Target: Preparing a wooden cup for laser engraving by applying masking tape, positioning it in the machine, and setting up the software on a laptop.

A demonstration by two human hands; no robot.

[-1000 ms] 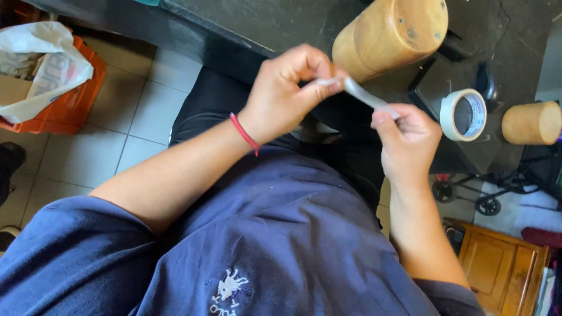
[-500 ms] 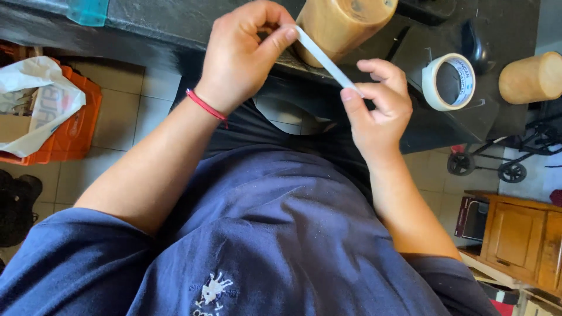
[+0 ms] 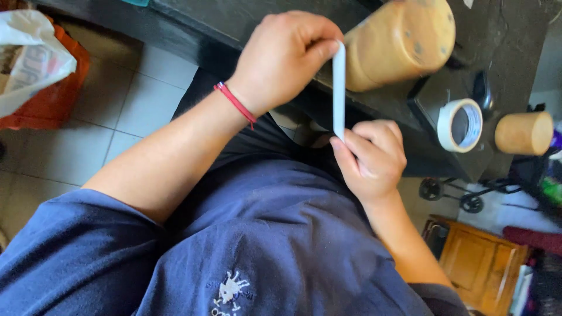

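between left hand and right hand, pinched strip of tape

The top end of the white strip is hidden under the fingertips of the left hand, and its bottom end disappears inside the right hand. The big wooden cylinder is cut by the top edge. The plastic bag is cut at the left edge. The things at the far right are blurred.
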